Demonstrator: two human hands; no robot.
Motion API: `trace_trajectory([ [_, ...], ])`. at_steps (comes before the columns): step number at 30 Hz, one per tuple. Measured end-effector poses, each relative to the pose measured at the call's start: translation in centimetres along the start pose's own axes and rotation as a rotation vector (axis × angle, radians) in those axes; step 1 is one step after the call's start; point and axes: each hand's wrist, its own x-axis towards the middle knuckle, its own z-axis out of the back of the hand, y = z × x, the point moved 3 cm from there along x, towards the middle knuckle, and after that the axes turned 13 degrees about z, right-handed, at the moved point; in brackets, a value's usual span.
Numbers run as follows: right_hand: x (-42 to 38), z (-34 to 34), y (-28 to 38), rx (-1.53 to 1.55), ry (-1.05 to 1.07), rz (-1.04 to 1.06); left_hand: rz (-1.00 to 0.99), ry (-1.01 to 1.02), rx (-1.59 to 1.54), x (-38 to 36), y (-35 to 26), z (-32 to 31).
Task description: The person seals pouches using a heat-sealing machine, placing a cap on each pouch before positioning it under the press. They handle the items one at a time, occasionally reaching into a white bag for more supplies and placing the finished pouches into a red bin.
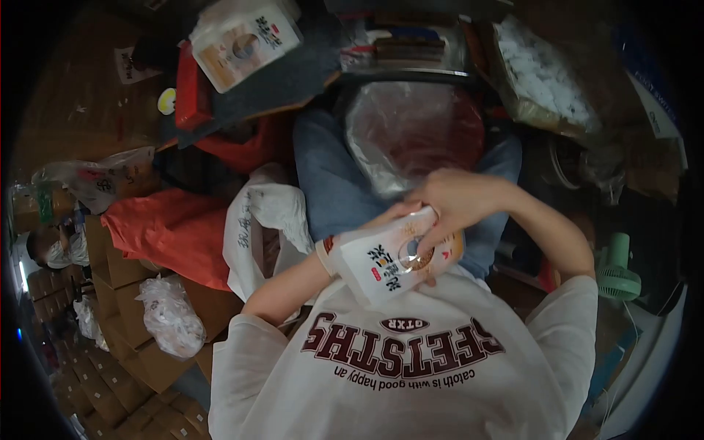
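Observation:
A white and peach printed pouch (378, 264) with dark lettering and a round picture lies tilted in front of my chest. My right hand (455, 198) grips its upper edge, with a finger stretched down across the printed front. Behind the pouch runs my left forearm, and my left hand (398, 211) is mostly hidden there, its visible part by the pouch's top edge, closed against it. Above my lap sits a round container covered with clear plastic film (396, 132), just beyond both hands.
Similar pouches (246, 44) are stacked on the dark tabletop (293, 81) beside a red box (192, 92). A tray of small white packets (546, 73) stands at upper right. Red cloth (172, 235), a white bag (253, 235) and cardboard boxes (139, 308) lie left; a green fan (620, 271) stands right.

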Motion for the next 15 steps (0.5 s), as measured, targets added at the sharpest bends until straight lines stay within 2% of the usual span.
trace_trajectory([
  [1, 0.1, 0.2, -0.9, 0.095, 0.094, 0.012, 0.04, -0.027, -0.012, -0.2, -0.1, 0.5],
  [2, -0.2, 0.7, -1.2, 0.15, 0.074, -0.045, -0.009, 0.134, -0.298, -0.6, 0.4, 0.8],
  [3, -0.9, 0.3, -1.2, 0.214, 0.057, -0.101, -0.112, 0.091, -0.277, -2.1, 0.5, 0.9],
  [4, -1.9, 0.0, -1.6, 0.421, -0.175, -0.155, -0.214, 0.052, -0.258, -4.1, 0.5, 1.0],
  [5, -2.5, -0.8, -2.0, 0.639, -0.41, -0.204, -0.328, 0.176, -0.296, -5.9, 0.8, 0.9],
  [7, -1.7, -2.4, -2.5, 0.976, -0.875, -0.208, -0.604, 0.14, -0.087, -7.6, 2.0, 3.9],
  [8, -0.6, -3.1, -2.6, 1.087, -1.01, -0.204, -0.762, -0.12, 0.033, -7.9, 2.5, 4.5],
  [10, 2.4, -5.3, -3.4, 1.035, -1.221, -0.13, -0.909, -0.9, 0.506, -8.2, 1.8, 1.9],
  [11, 4.3, -5.9, -2.6, 0.985, -1.27, -0.088, -1.118, -0.921, 0.373, -8.1, 0.7, -1.7],
  [12, 6.3, -6.1, -1.9, 0.94, -1.293, -0.074, -1.125, -0.93, 0.38, -9.0, -0.5, -3.1],
  [14, 9.5, -6.2, -1.8, 0.899, -1.321, -0.023, -1.17, -1.322, 0.481, -12.0, -3.4, -4.8],
  [15, 10.1, -4.6, -1.5, 0.899, -1.319, -0.011, -1.171, -1.346, 0.602, -14.1, -5.1, -5.2],
])
